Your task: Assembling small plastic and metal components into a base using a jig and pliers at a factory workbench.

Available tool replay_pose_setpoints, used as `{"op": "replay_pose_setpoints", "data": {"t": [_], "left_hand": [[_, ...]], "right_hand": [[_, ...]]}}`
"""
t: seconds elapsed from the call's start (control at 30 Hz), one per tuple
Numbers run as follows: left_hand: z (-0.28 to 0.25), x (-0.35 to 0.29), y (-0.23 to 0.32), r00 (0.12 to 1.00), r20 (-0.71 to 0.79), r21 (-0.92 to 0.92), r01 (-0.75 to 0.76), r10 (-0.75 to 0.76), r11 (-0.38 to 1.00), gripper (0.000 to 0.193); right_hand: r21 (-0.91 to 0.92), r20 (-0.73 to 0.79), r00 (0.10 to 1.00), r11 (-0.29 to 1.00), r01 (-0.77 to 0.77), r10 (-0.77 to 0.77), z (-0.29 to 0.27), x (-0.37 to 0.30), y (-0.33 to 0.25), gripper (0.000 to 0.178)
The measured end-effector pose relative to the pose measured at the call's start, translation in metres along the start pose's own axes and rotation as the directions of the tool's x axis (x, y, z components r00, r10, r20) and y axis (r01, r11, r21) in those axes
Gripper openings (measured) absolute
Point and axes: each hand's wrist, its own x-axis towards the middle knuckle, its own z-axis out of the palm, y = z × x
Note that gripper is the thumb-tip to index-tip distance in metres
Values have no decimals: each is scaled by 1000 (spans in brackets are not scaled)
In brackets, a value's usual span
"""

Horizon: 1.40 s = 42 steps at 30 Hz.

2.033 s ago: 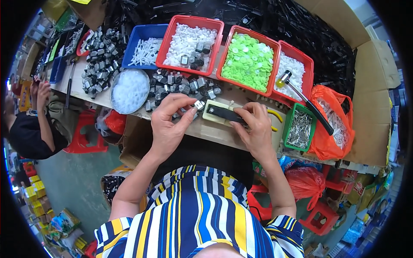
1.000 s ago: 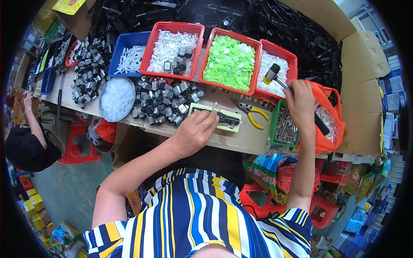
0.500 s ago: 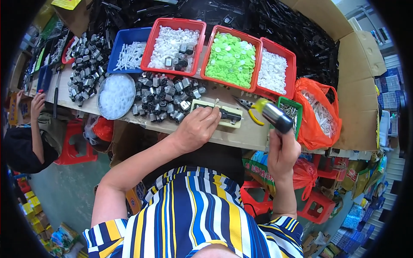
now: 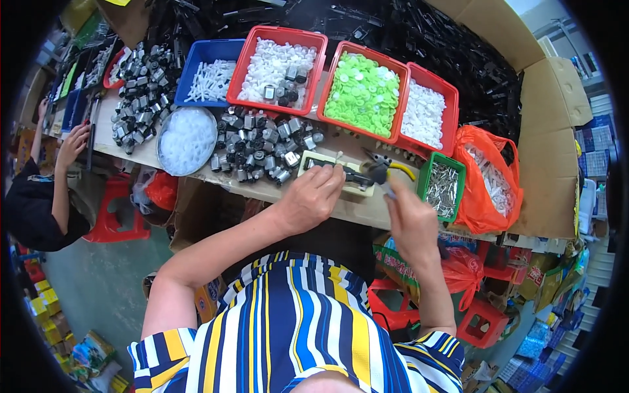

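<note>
While left hand [image 4: 313, 196] pins the jig [image 4: 335, 173], right hand [image 4: 409, 226] raises a hammer [image 4: 380, 175].

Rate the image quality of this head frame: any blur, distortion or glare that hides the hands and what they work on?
Head view: fisheye bends the pale wooden bench edge and leaves black corners; lighting even, no strong glare; left hand sharp on the cream rectangular fixture block; right hand sharp, the small metal hammer head above it slightly motion-blurred.

three red trays [image 4: 244, 65], one blue tray [image 4: 185, 69], one green tray [image 4: 424, 175].
</note>
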Motion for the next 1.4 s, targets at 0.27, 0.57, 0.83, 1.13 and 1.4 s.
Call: {"op": "replay_pose_setpoints", "data": {"t": [0.27,0.57,0.83,1.13,1.4], "left_hand": [[13,-20,19,998,55,-28,28,-27,999,46],[13,-23,16,998,65,-32,16,-14,999,46],[-9,-29,0,994,-44,-72,96,-99,993,36],[-11,-18,-2,993,-32,-108,110,-114,988,35],[9,-6,1,996,-82,-82,35,-42,996,32]], "right_hand": [[84,103,985,988,131,-139,19,35,-17,42],[-123,212,964,975,187,-158,13,50,-31,39],[-2,173,982,997,76,-74,19,19,-9,39],[-124,85,992,987,104,-94,18,-2,-10,29],[-119,52,999,993,7,-1,13,-13,5,19]]}}
